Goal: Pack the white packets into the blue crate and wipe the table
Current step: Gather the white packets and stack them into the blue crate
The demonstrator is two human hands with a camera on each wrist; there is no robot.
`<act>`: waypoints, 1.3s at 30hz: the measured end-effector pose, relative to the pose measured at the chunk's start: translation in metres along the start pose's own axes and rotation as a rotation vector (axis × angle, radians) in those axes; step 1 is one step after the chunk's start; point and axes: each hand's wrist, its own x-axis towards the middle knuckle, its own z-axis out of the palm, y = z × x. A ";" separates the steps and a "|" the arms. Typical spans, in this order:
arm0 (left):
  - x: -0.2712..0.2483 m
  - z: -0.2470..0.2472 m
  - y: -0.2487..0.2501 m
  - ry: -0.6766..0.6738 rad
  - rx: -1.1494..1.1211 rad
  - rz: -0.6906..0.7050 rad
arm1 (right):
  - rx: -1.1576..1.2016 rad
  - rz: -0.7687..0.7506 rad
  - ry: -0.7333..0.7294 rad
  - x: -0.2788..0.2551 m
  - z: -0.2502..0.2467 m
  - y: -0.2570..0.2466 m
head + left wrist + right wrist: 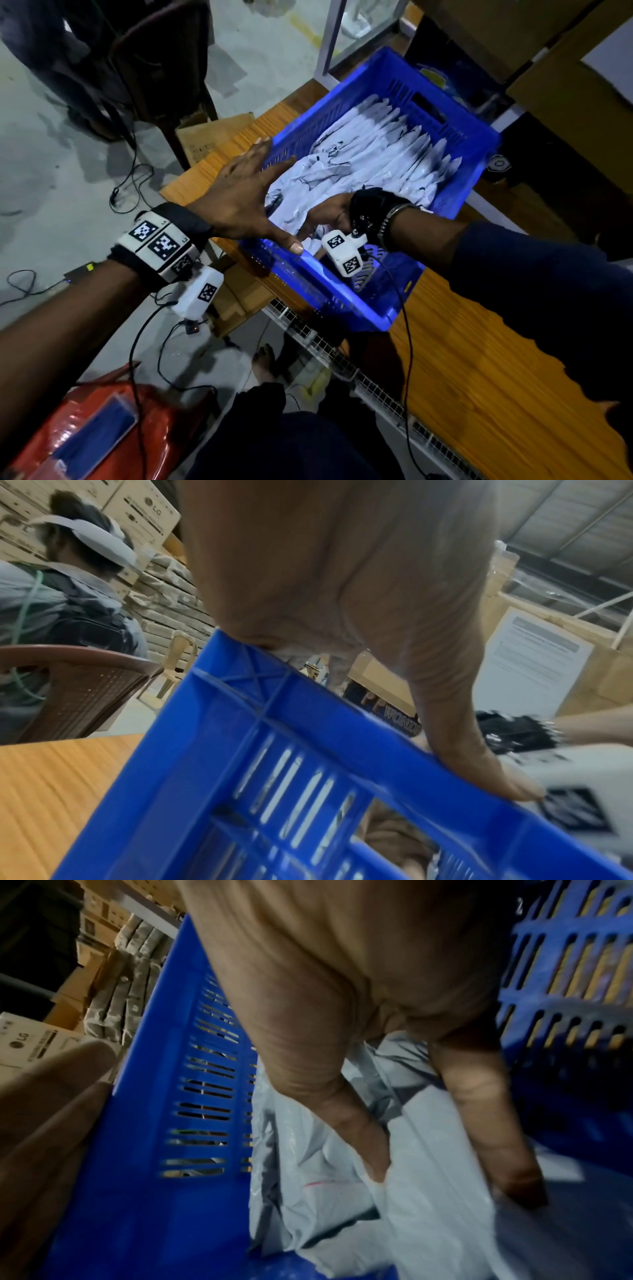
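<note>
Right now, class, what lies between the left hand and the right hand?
The crate's blue near wall, under the left hand's thumb; the right hand is inside, on packets. Head view.

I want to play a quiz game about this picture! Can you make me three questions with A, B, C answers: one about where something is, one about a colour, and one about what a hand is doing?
1. Where are the white packets?
A. on the floor
B. in the crate
C. on a chair

2. What colour is the crate?
A. blue
B. green
C. yellow

3. What is the right hand doing?
A. waving
B. holding a cup
C. holding a packet inside the crate

Answers: B, the packets stand in a row inside the crate; A, its walls are bright blue; C, its fingers grip a crumpled packet.
</note>
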 end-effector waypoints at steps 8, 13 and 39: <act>0.004 0.009 -0.005 0.060 0.021 0.014 | 0.088 -0.096 -0.023 0.001 -0.002 -0.011; 0.007 0.009 -0.009 0.062 0.017 0.012 | 0.122 -0.022 -0.120 -0.008 -0.008 0.004; 0.045 -0.002 0.060 0.035 -0.002 0.114 | 0.221 -0.484 0.612 -0.108 -0.070 0.076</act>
